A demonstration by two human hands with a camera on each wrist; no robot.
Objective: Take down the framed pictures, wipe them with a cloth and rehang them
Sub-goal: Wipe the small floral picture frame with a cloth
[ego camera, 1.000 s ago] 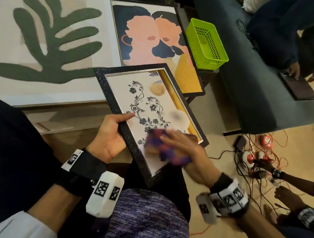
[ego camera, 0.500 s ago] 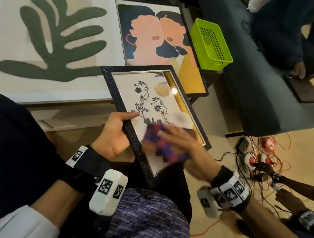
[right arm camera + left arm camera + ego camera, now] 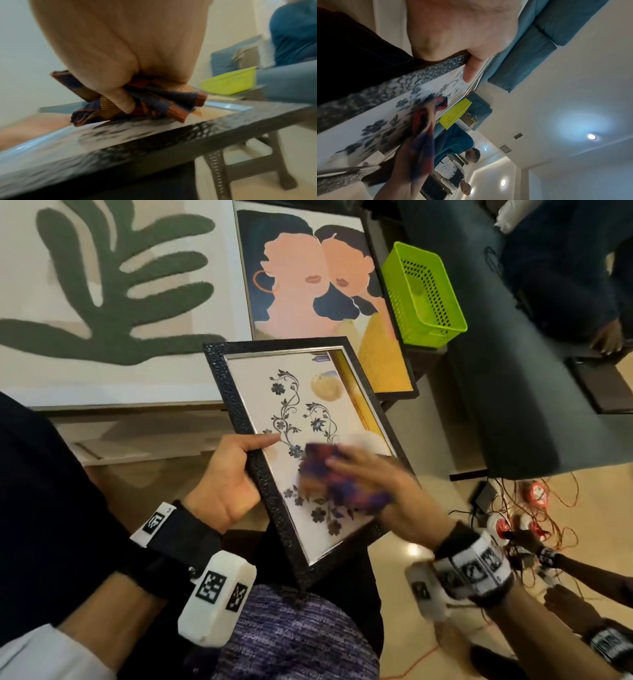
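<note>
black textured-frame floral picture [image 3: 301, 419] tilted over lap. left hand [image 3: 224, 479] grips frame's left edge, thumb on glass. right hand [image 3: 387, 491] presses bunched red-and-blue checked cloth [image 3: 337, 484] on glass, thumb curled round cloth.

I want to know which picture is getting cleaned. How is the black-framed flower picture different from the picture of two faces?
The black-framed flower picture is gripped by the left hand and wiped by the right hand with a red and blue cloth; the picture of two faces lies untouched behind it. The flower picture looks smaller and mostly white; the faces one is colourful. Both are off the wall.
</note>
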